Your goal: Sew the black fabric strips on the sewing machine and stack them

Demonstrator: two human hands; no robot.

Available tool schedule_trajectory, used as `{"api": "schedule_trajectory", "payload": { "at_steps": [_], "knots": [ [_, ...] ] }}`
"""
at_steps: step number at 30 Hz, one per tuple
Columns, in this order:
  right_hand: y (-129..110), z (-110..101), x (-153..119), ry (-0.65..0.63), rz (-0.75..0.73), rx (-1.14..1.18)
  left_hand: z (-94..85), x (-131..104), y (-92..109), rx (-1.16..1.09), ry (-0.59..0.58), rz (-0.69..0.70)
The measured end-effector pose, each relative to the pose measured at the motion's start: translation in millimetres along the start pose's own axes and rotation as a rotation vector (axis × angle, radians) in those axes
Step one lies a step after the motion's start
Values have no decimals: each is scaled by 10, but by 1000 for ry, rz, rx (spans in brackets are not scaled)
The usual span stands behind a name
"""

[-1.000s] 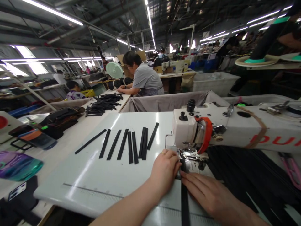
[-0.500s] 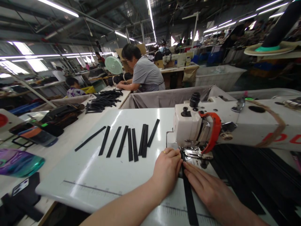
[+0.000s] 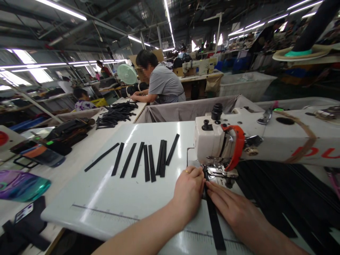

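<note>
Lying on the tabletop (image 3: 106, 193), the black strip (image 3: 215, 221) is flanked by the left hand (image 3: 188, 193) and right hand (image 3: 233, 209), close together before the sewing machine (image 3: 209, 140); any pinch cannot be told. It should be guided straight, fingertips clear of the metal fittings (image 3: 219, 172).

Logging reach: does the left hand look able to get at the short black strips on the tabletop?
Probably yes: nothing visible stands between the left hand and the short black strips, though it is busy at the long strip.
</note>
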State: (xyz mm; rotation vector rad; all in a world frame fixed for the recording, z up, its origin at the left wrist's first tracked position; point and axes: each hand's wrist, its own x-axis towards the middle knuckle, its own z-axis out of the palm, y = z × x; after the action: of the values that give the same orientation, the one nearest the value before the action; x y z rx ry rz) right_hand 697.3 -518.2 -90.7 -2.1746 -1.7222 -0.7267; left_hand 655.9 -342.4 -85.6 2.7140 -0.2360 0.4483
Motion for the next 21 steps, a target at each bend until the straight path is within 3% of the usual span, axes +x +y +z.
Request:
{"api": "schedule_trajectory", "payload": {
  "at_steps": [10,21],
  "knots": [
    [-26,-37,40,-8,49,8,66,42,-1,64,-20,11],
    [43,-12,59,-19,100,22,-53,71,17,-70,41,-31]
  ]
}}
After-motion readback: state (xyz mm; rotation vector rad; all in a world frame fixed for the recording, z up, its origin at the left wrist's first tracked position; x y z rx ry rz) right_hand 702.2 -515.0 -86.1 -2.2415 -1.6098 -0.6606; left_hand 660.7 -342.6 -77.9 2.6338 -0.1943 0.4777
